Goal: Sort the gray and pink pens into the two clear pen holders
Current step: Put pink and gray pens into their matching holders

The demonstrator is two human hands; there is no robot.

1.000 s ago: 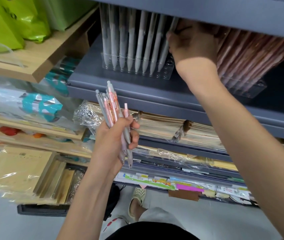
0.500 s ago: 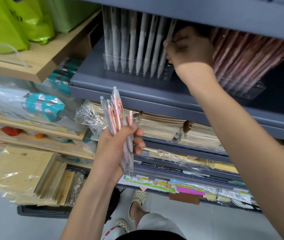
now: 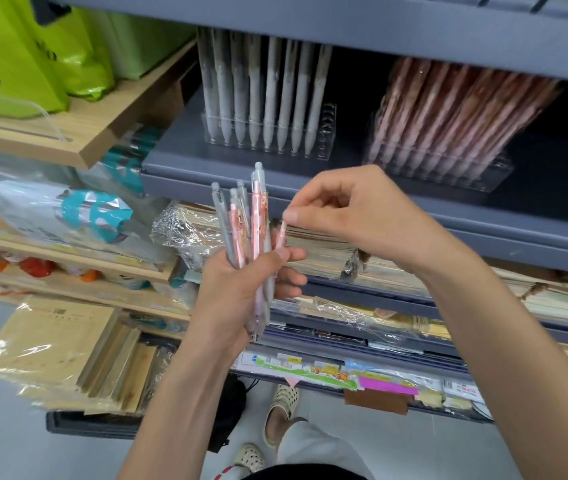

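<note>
My left hand (image 3: 241,292) grips a bundle of gray and pink pens (image 3: 251,233), their clicker ends pointing up. My right hand (image 3: 348,209) has come down beside the bundle, and its thumb and forefinger pinch the top of a pink pen (image 3: 280,233) at the bundle's right edge. On the gray shelf above stand two clear pen holders: the left holder (image 3: 324,133) has a row of gray pens (image 3: 268,95), the right holder (image 3: 483,174) is full of leaning pink pens (image 3: 448,112).
The gray metal shelf (image 3: 178,168) carries the holders, with another shelf edge close overhead. Below are stacks of wrapped notebooks (image 3: 362,258) and paper. Wooden shelves (image 3: 102,129) with green bags (image 3: 26,57) stand at the left. My feet in sandals (image 3: 282,407) are on the floor.
My right hand left the gray pen holder and came down to the bundle, where it now pinches a pink pen. The gray pen it was placing stands in the row.
</note>
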